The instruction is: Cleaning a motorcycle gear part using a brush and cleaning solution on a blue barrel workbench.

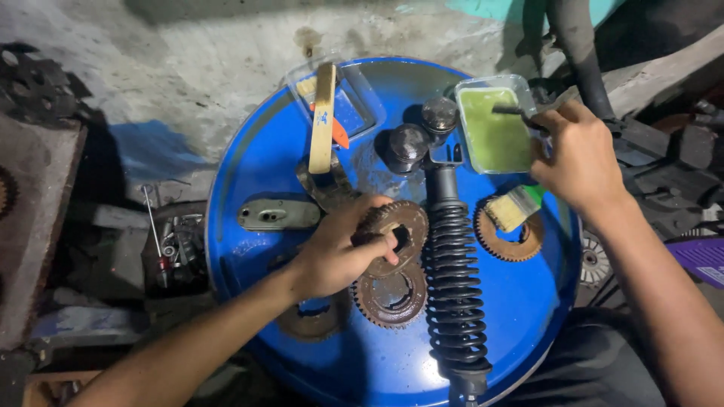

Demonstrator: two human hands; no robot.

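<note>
A rusty toothed disc (392, 234) is gripped in the left hand (339, 252), thumb through its centre hole, and held tilted above the blue drum lid (528, 316). Just below that hand a second toothed ring (392, 298) is seen lying flat, and beside it a black coil spring (452, 279). A dark brush (520, 114) is pinched by the right hand (577, 154), its tip inside the tub of green grease (494, 128). Below that hand a third ring (509, 237) and a paintbrush (513, 207) are found.
</note>
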